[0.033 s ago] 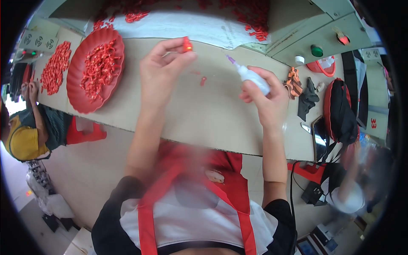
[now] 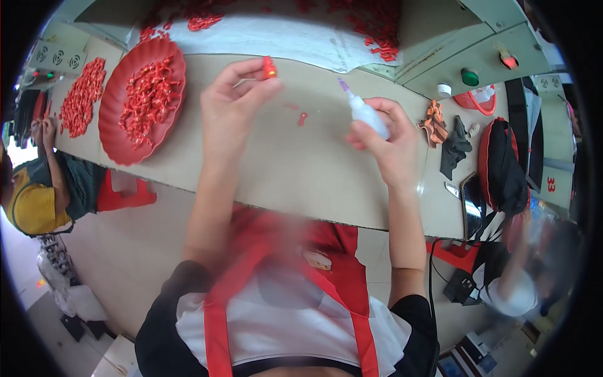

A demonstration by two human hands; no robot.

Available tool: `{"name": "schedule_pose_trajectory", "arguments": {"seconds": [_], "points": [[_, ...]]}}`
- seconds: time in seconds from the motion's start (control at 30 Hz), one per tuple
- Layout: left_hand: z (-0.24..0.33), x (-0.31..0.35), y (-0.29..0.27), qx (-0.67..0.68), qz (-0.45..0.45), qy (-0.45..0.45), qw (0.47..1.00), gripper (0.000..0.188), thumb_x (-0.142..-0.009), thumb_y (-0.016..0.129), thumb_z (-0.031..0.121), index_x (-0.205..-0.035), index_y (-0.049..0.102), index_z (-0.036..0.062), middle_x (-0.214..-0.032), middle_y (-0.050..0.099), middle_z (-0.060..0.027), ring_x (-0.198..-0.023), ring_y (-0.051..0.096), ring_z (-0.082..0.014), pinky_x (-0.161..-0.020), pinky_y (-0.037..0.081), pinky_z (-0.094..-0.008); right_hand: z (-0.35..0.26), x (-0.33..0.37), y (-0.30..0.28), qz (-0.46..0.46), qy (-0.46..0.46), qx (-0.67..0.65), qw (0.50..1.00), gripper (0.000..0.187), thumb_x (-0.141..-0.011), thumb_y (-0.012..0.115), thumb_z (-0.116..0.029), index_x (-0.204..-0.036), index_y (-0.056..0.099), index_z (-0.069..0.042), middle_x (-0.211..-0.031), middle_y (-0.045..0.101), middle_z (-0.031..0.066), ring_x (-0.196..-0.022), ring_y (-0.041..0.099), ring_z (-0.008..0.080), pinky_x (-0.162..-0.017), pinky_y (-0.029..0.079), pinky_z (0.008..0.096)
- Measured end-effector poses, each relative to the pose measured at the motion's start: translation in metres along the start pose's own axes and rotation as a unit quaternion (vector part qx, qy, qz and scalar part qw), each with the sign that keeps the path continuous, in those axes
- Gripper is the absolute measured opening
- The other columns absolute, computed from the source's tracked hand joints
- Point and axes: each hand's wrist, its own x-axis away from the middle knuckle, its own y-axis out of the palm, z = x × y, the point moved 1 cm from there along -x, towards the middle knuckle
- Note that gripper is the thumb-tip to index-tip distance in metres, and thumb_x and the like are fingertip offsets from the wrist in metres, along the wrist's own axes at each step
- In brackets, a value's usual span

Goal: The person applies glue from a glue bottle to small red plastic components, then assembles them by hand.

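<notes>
Between the thumb and fingertips of my left hand [image 2: 232, 94] is a small red piece with a gold-yellow band [image 2: 269, 68], held above the table. My right hand [image 2: 392, 138] is wrapped round a white squeeze bottle [image 2: 369, 118], its thin purple nozzle [image 2: 343, 84] pointing up and toward the left. Nozzle and red piece are well apart. On the tabletop between my hands lies a small loose red piece [image 2: 303, 119]. Left of my left hand, a red scalloped tray [image 2: 113, 129] holds a heap of small shiny red pieces [image 2: 147, 100].
More red pieces [image 2: 83, 97] are spread beyond the tray. A white sheet [image 2: 282, 45] with red pieces lies under the machine at the back. At right are a red basket [image 2: 468, 102], dark cloth [image 2: 456, 147], a phone [image 2: 472, 204] and a black-and-red bag [image 2: 504, 163]. Other people sit at both sides.
My left hand has shifted slightly left with the red piece. My right hand has also moved a little left, and the bottle stands somewhat more upright.
</notes>
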Motion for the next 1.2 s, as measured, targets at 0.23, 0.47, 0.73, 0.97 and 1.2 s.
{"name": "schedule_pose_trajectory", "arguments": {"seconds": [0.23,0.47,0.73,0.97,1.2], "points": [[0.001,0.035,-0.057,0.01,0.047,-0.057,0.997,0.028,-0.077,0.065,-0.001,-0.103,0.058,-0.005,-0.091,0.061,-0.0086,-0.079,0.063,-0.0166,-0.072,0.05,-0.0248,0.017,-0.029,0.041,-0.186,-0.145,0.31,0.921,0.018,-0.072,0.066,-0.006,-0.087,0.058,-0.001,-0.086,0.059,0.0074,-0.078,0.06,0.0225,-0.069,0.046,0.0338],[0.003,0.049,-0.062,0.013,0.011,-0.062,0.998,0.027,-0.081,0.063,0.001,-0.107,0.056,-0.0046,-0.095,0.062,-0.0089,-0.082,0.063,-0.0173,-0.074,0.051,-0.0255,0.006,-0.044,0.051,-0.268,-0.116,0.477,0.829,0.015,-0.07,0.066,-0.009,-0.083,0.065,-0.002,-0.083,0.059,0.0114,-0.074,0.056,0.032,-0.068,0.045,0.0384],[-0.01,0.062,-0.031,-0.017,0.001,-0.032,0.999,0.029,-0.077,0.068,0.001,-0.104,0.058,-0.0035,-0.092,0.062,-0.007,-0.08,0.061,-0.0105,-0.071,0.05,-0.0232,-0.005,0.016,0.049,-0.127,-0.02,0.187,0.974,0.01,-0.078,0.061,-0.004,-0.085,0.064,0.002,-0.073,0.063,0.0027,-0.068,0.056,0.0047,-0.061,0.046,0.0201],[-0.016,0.072,-0.009,-0.148,-0.043,0.048,0.987,0.03,-0.079,0.063,-0.007,-0.108,0.055,-0.0039,-0.091,0.063,-0.0079,-0.083,0.062,-0.0117,-0.073,0.051,-0.0221,-0.016,0.034,0.051,-0.063,-0.045,0.16,0.984,0.011,-0.076,0.067,-0.008,-0.084,0.066,0.0,-0.072,0.064,0.0041,-0.064,0.058,0.0072,-0.06,0.047,0.0215],[-0.012,0.075,-0.004,-0.19,-0.03,0.123,0.974,0.03,-0.076,0.063,-0.009,-0.104,0.057,-0.0036,-0.096,0.058,-0.0088,-0.085,0.063,-0.015,-0.073,0.054,-0.0249,-0.01,0.039,0.051,-0.055,-0.026,0.119,0.991,0.014,-0.074,0.07,-0.012,-0.084,0.067,-0.002,-0.071,0.066,0.0071,-0.064,0.06,0.0092,-0.061,0.049,0.0242]]}}
